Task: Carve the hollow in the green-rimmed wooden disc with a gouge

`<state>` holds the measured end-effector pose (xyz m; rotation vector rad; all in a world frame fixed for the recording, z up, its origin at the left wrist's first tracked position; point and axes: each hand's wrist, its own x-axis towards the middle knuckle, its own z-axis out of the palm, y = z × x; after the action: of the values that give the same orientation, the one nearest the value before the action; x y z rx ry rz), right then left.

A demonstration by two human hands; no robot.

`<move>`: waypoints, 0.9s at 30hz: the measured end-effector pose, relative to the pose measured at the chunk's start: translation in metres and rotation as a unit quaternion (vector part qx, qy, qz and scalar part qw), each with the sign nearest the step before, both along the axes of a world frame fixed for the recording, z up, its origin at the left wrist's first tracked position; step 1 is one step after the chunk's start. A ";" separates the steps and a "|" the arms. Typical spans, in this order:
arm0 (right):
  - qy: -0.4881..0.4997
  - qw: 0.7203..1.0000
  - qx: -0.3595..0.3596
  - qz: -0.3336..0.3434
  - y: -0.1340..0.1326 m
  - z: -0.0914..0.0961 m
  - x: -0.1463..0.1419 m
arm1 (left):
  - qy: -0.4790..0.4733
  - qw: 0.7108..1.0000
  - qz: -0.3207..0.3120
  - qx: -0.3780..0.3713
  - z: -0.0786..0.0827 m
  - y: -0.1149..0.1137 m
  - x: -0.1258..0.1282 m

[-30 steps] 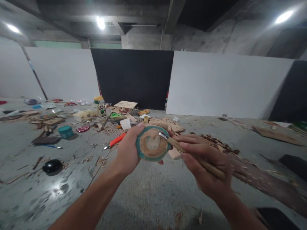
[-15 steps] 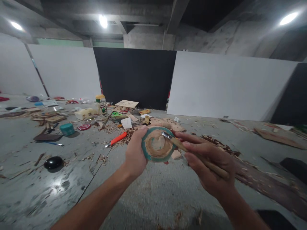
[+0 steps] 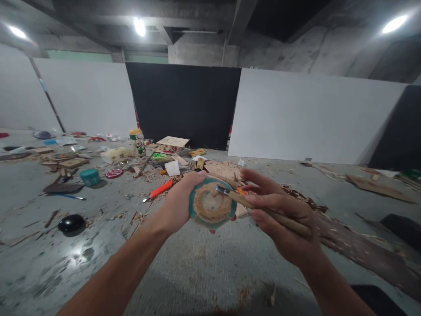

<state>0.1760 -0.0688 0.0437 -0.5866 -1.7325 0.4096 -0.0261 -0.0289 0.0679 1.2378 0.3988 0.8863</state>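
Observation:
My left hand (image 3: 179,199) grips a round wooden disc (image 3: 210,206) by its left edge, with fingertips showing under the near rim. The disc has a teal rim and a rough, pale brown carved ring around its middle. In my right hand (image 3: 286,219) is a wood gouge (image 3: 235,194) with a wooden handle and a short metal blade. The blade's tip lies over the disc's upper right part; whether it touches the wood I cannot tell. Fingers of my right hand are closed around the handle, the index finger raised.
An orange utility knife (image 3: 161,188) lies on the floor left of the disc. Further left are a teal tub (image 3: 90,177), a red lid (image 3: 114,174) and a shiny black object (image 3: 71,224). A glue bottle (image 3: 137,142) stands behind. Wood shavings and scraps litter the floor.
The disc has shifted slightly left and down in my left hand and tilted differently. The gouge has moved left with it, its tip now further inward.

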 end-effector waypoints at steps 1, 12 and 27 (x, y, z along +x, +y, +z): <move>-0.009 1.000 0.001 -0.004 0.000 0.001 0.001 | 0.011 1.000 -0.009 -0.003 0.001 0.000 -0.001; -0.041 0.988 0.133 -0.072 0.001 -0.006 -0.012 | -0.018 1.000 0.019 -0.012 0.003 -0.002 -0.003; -0.128 0.991 0.025 -0.016 0.000 0.011 0.012 | 0.106 0.991 -0.083 -0.009 0.004 0.006 -0.018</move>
<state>0.1875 -0.0689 0.0551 -0.6520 -1.9686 0.2758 -0.0436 -0.0228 0.0720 1.3335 0.4654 0.6107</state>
